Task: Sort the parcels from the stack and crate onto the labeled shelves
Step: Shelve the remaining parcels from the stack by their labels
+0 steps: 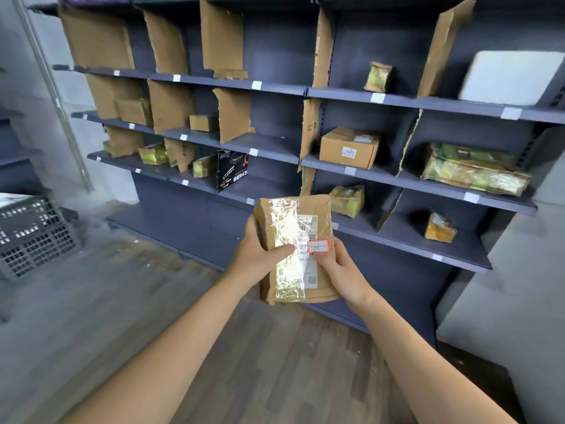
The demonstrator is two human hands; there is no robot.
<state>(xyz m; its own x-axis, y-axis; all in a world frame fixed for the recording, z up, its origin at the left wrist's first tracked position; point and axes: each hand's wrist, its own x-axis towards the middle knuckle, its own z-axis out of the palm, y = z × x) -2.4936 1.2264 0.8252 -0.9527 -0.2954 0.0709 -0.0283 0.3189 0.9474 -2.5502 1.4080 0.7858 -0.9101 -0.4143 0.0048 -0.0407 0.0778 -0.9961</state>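
While left hand (260, 255) and right hand (344, 272) clasp the parcel (290, 228), its tag (318, 246) (perhaps "06") seems to be read; next it needs the matching shelf (269, 145).

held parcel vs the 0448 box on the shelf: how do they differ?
1. Shape: the held parcel is a flat, crumpled packet; the 0448 box is a squared carton.
2. State: the left hand and right hand grip the parcel in the air; the box rests on a shelf.
3. Surface: the parcel has a glossy tape strip and a red-bordered sticker; the box shows neither.
Both are brown with white labels.
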